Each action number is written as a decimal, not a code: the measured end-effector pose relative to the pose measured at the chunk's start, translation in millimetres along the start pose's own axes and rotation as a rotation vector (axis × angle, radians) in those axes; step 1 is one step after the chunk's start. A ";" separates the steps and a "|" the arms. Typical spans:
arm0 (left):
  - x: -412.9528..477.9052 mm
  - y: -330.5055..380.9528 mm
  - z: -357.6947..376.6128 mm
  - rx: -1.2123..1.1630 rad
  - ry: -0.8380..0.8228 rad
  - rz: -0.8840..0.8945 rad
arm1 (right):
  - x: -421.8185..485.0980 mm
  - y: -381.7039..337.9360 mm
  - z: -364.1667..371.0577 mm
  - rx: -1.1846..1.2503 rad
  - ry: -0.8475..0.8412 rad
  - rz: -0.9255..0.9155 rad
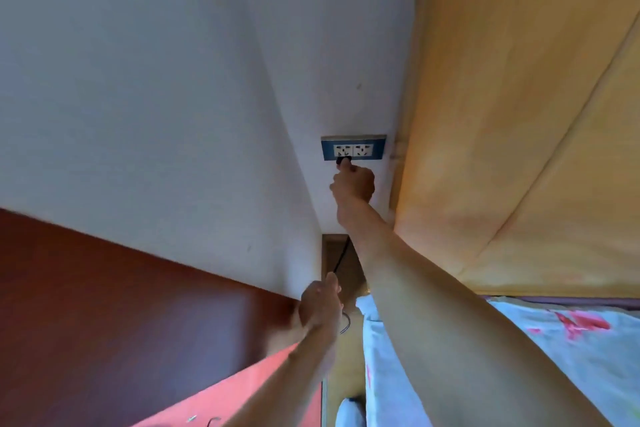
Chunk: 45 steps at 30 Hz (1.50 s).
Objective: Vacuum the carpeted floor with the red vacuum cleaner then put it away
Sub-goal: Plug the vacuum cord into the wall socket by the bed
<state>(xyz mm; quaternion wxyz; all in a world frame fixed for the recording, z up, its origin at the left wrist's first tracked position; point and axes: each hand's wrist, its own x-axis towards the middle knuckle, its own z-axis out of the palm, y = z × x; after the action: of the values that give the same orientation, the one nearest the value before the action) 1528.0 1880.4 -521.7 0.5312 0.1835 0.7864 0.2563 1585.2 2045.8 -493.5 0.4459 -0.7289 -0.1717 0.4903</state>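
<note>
Black small plug [344,160] sits at the lower edge of the left outlet of a blue-framed double wall socket [353,148], centre frame. The right hands' fingertips pinch it; the right hand [353,184] is otherwise closed. Below, the left hand [320,302] curls round the thin black cord [341,258], which drops through the narrow gap between a red-brown wooden panel [104,288] at lower left and the pale floral bedsheet [519,357] at lower right. An orange-yellow curtain [519,114] crowds the socket's right edge; the white wall [173,80] lies open to the left.
</note>
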 end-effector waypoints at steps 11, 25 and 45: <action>26.0 -1.5 22.7 -0.096 0.206 -0.042 | 17.9 19.5 13.4 0.136 0.059 -0.099; 13.8 6.8 20.6 -0.158 0.164 -0.067 | 6.0 -5.5 11.4 0.243 0.048 0.030; 24.5 21.2 20.7 -0.033 0.259 0.006 | 10.0 -30.1 27.0 -0.056 0.177 0.049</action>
<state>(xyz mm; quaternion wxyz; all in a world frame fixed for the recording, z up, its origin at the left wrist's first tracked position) 1538.5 1915.4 -533.4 0.4275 0.1427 0.8434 0.2923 1572.0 2082.0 -477.8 0.4264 -0.7857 -0.1273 0.4296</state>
